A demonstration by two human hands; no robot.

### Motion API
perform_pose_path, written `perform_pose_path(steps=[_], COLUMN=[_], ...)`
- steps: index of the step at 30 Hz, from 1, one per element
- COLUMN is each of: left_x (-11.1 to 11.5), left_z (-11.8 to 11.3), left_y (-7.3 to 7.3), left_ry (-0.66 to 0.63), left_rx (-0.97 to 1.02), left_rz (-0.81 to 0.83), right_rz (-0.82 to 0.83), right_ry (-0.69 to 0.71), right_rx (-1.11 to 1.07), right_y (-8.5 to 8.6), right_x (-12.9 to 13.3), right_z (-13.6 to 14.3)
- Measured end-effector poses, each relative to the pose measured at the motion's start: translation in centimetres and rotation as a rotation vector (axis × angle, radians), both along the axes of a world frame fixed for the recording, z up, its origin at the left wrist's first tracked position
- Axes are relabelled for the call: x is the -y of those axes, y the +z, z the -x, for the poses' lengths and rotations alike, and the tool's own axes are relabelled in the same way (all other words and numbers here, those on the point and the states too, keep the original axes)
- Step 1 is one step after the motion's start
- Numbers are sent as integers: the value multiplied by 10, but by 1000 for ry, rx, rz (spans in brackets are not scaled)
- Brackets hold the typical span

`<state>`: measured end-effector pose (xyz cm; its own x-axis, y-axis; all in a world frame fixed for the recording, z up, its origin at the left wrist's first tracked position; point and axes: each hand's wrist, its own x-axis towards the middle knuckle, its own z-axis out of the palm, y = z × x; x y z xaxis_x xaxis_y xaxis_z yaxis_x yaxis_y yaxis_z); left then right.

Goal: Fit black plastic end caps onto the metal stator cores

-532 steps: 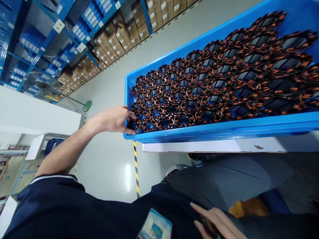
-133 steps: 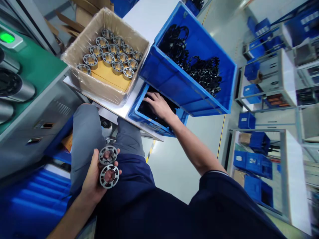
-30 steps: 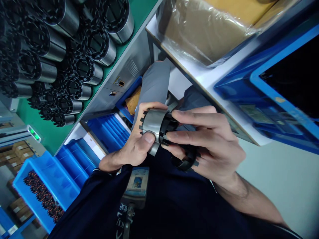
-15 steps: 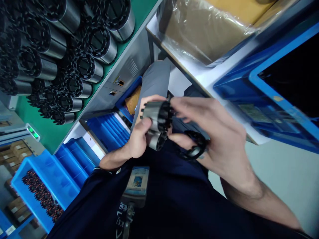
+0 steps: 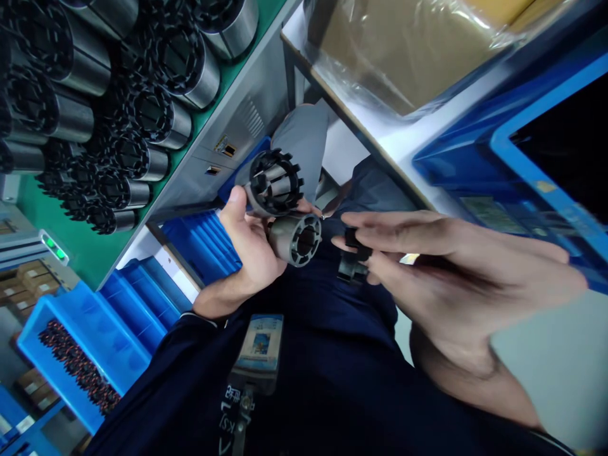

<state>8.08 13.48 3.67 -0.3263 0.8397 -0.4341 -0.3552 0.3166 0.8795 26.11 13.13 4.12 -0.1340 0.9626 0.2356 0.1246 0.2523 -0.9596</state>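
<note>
My left hand (image 5: 247,247) grips two grey metal stator cores side by side. The upper core (image 5: 274,183) carries a black toothed plastic end ring facing the camera. The lower core (image 5: 295,237) is bare metal with slots around its bore. My right hand (image 5: 451,272) hovers just right of them, fingers nearly straight, pinching a black plastic ring (image 5: 352,261) edge-on between thumb and fingertips. A small gap separates that ring from the bare core.
Several finished cores with black rings (image 5: 133,114) lie in rows on a green bench top (image 5: 85,253) at upper left. A plastic-lined cardboard box (image 5: 403,57) and a blue crate (image 5: 522,158) sit on a white table at right. Blue bin of copper-wound stators (image 5: 76,361) at lower left.
The ringed core has turned to face the camera and the second bare core shows below it. My right hand drew back to the right with the black ring.
</note>
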Motion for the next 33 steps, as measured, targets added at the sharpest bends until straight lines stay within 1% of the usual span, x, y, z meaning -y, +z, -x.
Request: perform_pose_path(steps=[3, 7, 10, 12, 13, 14, 16, 18, 20, 22, 25, 28, 31, 33], left_x=[-2, -8, -12, -10, -7, -4, 6, 16, 23, 25, 24, 22, 22, 22], left_z=[-11, -18, -13, -4, 1, 8, 22, 37, 47, 54, 58, 59, 58, 57], left_y=[-1, -7, -15, -17, -16, -14, -8, -2, 2, 4, 5, 7, 6, 2], left_ry=[43, 104, 186, 234, 232, 204, 67, -67, -140, -135, -113, -150, -136, -129], left_rx=[-200, -398, -384, -319, -292, -271, -248, -247, -244, -212, -179, -270, -379, -423], left_rz=[-80, -214, -242, -254, -262, -266, -248, -187, -135, -149, -218, -278, -398, -422], right_rz=[-111, -209, -189, -183, -176, -164, -135, -113, -122, -160, -210, -200, -206, -219], right_ry=[-66, -29, 40, 35, 22, 9, -4, -2, -4, 10, 18, 14, 13, 16], right_rx=[54, -35, -63, -40, -25, -24, -66, -103, -117, -98, -55, -54, -76, -101], right_y=[-3, -21, -31, -34, -34, -34, -33, -32, -31, -30, -28, -30, -32, -33], right_x=[-3, -3, 1, 4, 5, 6, 7, 8, 8, 7, 7, 9, 10, 10], right_z=[17, 30, 30, 29, 30, 31, 33, 36, 37, 38, 39, 40, 40, 40])
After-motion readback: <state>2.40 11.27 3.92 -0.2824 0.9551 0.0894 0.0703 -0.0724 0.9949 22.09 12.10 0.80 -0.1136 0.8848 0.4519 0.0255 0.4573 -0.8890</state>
